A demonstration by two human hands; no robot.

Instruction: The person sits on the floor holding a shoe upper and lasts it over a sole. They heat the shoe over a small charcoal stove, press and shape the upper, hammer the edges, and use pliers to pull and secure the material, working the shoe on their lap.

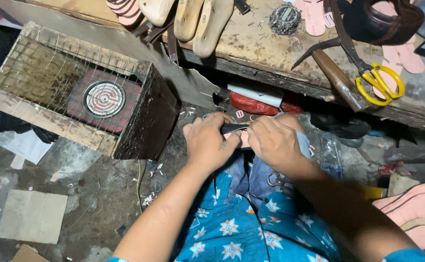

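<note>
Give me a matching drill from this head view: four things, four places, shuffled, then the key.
Things:
1. yellow-handled scissors
2. round spiral heating coil
3. pale wooden shoe lasts
4. flat brown cardboard piece

Places:
A. on the floor, lower left
B. right side of the wooden workbench
C. inside the wire-topped wooden box
D. top edge of the bench, centre

Pairs: 1-B, 2-C, 3-D, 4-A

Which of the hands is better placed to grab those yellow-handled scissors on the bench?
Probably the right hand. The yellow-handled scissors lie on the workbench up on its side, while the left hand sits farther away, gripping a dark tool over the lap.
</note>
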